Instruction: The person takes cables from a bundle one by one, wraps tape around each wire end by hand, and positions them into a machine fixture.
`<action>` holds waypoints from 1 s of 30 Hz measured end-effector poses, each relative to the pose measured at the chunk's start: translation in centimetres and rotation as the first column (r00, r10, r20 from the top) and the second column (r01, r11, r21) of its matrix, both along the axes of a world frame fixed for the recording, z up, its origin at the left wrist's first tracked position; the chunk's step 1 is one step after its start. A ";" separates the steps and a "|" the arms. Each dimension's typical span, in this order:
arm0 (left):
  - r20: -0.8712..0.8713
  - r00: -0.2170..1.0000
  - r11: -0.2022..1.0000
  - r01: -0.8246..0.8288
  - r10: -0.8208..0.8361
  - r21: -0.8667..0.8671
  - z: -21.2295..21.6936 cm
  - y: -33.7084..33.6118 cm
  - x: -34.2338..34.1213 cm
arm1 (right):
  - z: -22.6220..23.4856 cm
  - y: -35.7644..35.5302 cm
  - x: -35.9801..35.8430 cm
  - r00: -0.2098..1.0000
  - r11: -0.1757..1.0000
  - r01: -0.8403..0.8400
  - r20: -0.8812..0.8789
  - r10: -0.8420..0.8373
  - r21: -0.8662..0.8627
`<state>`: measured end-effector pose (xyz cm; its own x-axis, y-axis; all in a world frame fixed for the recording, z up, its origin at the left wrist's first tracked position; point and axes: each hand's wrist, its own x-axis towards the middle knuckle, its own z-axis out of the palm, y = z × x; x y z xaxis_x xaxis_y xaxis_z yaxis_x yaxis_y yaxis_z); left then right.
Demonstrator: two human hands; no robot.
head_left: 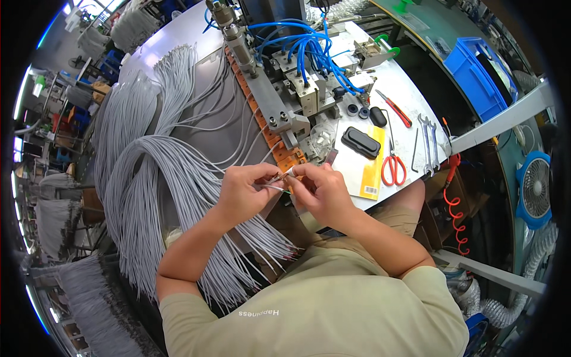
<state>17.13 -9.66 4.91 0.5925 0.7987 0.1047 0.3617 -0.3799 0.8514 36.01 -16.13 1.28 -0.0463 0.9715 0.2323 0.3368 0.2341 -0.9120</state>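
Both my hands meet in front of the machine, fingertips almost touching. My left hand (245, 189) is closed in a pinch on a grey cable's end, where thin coloured wires (279, 188) fan out. My right hand (324, 189) pinches at the same wire ends, with a small white piece (290, 172) at its fingertips that is too small to name. Just beyond the fingers runs an orange fixture rail (290, 159) of the machine. Left of my left hand, a thick bundle of grey cables (178, 178) drapes over the table edge.
A machine with blue air tubes (303, 44) stands ahead. To the right on the white table lie red-handled scissors (393, 170), a black case (360, 143), a red utility knife (397, 111) and wrenches (427, 140). A blue fan (534, 189) and blue bin (480, 77) are farther right.
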 end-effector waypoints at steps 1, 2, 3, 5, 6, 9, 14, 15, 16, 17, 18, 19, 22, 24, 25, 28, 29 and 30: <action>-0.011 0.999 0.999 0.032 -0.032 0.024 0.1 0.0 0.0 | 0.0 0.1 0.1 1.000 0.999 -0.010 -0.001 0.010 -0.044; -0.023 0.998 0.997 0.064 -0.063 0.049 0.1 0.0 0.0 | 0.1 0.2 0.2 1.000 0.996 -0.021 -0.002 0.021 -0.087; -0.023 0.998 0.997 0.065 -0.064 0.049 0.0 0.2 -0.1 | 0.0 0.3 0.4 1.000 0.996 -0.020 -0.002 0.020 -0.087; -0.099 0.989 0.982 0.119 -0.105 0.149 -0.2 0.5 -0.2 | -0.2 0.6 0.7 0.998 0.997 -0.063 -0.023 0.062 -0.049; -0.138 0.983 0.969 0.148 -0.122 0.196 -0.3 0.6 -0.2 | -0.3 0.8 0.9 0.996 0.996 -0.084 -0.033 0.083 -0.030; 0.009 0.995 0.989 0.101 -0.100 -0.112 -0.1 0.4 -0.1 | -1.2 1.4 1.6 0.990 0.969 -0.110 0.112 0.087 0.220; 0.064 0.994 0.972 0.100 -0.088 -0.213 0.1 0.5 -0.3 | -0.6 1.4 1.3 0.996 0.965 -0.063 0.077 0.045 0.256; 0.064 0.994 0.972 0.099 -0.087 -0.212 0.1 0.5 -0.3 | -0.6 1.6 1.3 0.996 0.964 -0.064 0.077 0.045 0.256; 0.046 0.997 0.998 0.061 -0.060 -0.026 -0.1 0.4 -0.3 | -0.5 1.9 1.3 0.990 0.944 -0.051 0.138 0.006 0.326; 0.034 0.999 0.987 0.022 -0.028 0.162 -0.3 0.4 -0.3 | -0.5 2.3 1.3 0.980 0.918 -0.044 0.195 -0.036 0.394; 0.027 1.000 0.939 -0.015 0.007 0.345 -0.3 0.2 -0.4 | -0.4 2.6 1.3 0.965 0.887 -0.043 0.248 -0.082 0.461; 0.029 1.000 0.939 -0.012 0.002 0.344 0.2 0.0 -0.2 | -0.9 2.8 1.5 0.964 0.887 -0.040 0.250 -0.086 0.460; -0.092 0.994 0.994 -0.070 0.062 -0.087 2.7 -1.2 -0.1 | -3.8 3.3 2.4 0.958 0.963 0.233 -0.140 -0.252 -0.138; -0.121 0.993 1.000 -0.012 0.011 -0.009 1.5 -0.7 -0.2 | -5.2 3.4 2.4 0.943 0.964 0.200 -0.232 -0.237 -0.174; -0.156 0.987 0.997 0.050 -0.039 0.066 0.7 -0.3 -0.3 | -5.7 3.4 2.3 0.919 0.964 0.164 -0.324 -0.226 -0.208; -0.217 0.974 0.948 0.122 -0.058 0.293 -0.4 0.7 0.0 | -5.9 3.6 2.3 0.902 0.965 0.134 -0.375 -0.213 -0.226; -0.237 0.971 0.887 0.126 -0.019 0.444 -0.6 0.9 0.2 | -5.9 3.8 2.3 0.918 0.969 0.136 -0.341 -0.203 -0.208; -0.249 0.968 0.801 0.131 0.023 0.584 -0.7 1.0 0.2 | -5.7 3.9 2.4 0.932 0.972 0.137 -0.307 -0.191 -0.190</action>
